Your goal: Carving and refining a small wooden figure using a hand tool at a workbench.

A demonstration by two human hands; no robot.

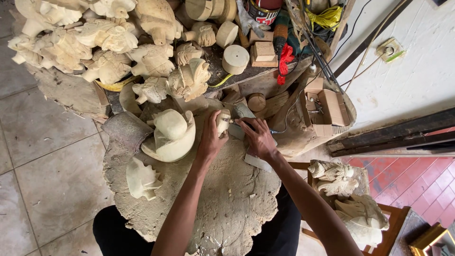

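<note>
— What have my hands got?
— My left hand (211, 138) curls shut around a small pale carved wooden piece (222, 121); my right hand (258, 137) pinches a thin metal tool (233, 121) against it, above the round stump block (227, 199).

Soft, even daylight; faint shadows, sharp focus (slight wide-angle bending at edges).

Open brown cardboard box (327, 108) right; red-labelled tin (263, 13) top.
</note>
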